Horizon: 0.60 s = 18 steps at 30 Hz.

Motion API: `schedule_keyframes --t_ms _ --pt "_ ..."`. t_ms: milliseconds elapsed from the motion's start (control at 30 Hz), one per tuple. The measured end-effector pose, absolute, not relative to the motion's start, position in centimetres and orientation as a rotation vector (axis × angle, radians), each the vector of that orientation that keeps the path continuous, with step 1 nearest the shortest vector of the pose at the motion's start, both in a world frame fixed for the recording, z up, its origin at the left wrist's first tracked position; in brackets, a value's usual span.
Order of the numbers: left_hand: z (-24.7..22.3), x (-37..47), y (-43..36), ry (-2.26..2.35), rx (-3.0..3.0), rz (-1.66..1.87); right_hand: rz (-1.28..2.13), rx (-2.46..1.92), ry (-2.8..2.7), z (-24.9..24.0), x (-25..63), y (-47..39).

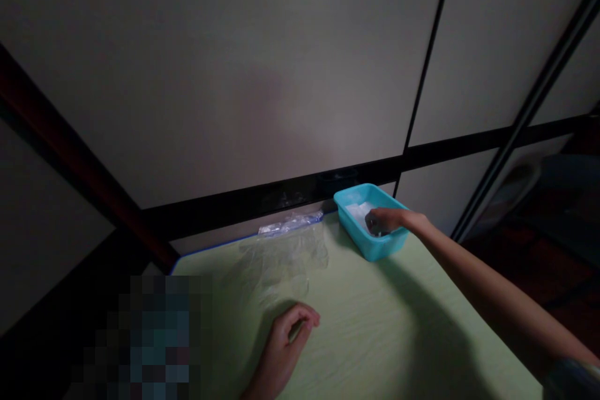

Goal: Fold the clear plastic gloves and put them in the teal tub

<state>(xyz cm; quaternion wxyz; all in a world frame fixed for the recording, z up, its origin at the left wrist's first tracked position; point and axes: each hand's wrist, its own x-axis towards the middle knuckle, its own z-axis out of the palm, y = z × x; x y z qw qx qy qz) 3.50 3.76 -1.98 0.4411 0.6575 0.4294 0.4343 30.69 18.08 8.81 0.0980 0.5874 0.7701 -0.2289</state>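
My right hand (387, 219) reaches into a turquoise plastic basket (372, 248) at the back right of the table. Its fingers are bent down and closed beside white paper-like pieces (359, 211) in the basket; whatever lies between the fingertips is hidden. My left hand (288, 340) is near the front middle of the table, thumb and fingers curled together, with nothing visible in them. Just beyond it, clear plastic bags (285, 256) with a blue strip along the top lie flat and crumpled.
The pale green tabletop (356, 337) has a blue edge and stands against light cabinet panels (262, 87) with a black band. A blurred, pixelated patch (159, 337) covers the lower left. Further right, a pale curved object (515, 184) shows in the dark.
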Motion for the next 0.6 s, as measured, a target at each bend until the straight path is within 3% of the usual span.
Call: schedule_keyframes --t_ms 233,300,400,600 --pt "-1.4 3.8 3.2 1.059 1.645 1.071 -0.084 2.107 2.594 10.7 28.7 13.8" --pt "-1.3 3.9 3.2 1.071 1.621 1.063 0.136 1.950 3.041 10.1 26.8 11.9" --pt "-1.4 4.0 3.1 1.112 1.558 1.017 0.051 1.391 3.297 7.8 23.3 9.9" --pt "-2.2 4.1 3.1 1.162 1.517 0.997 -0.121 1.385 3.132 2.6 18.3 10.7"
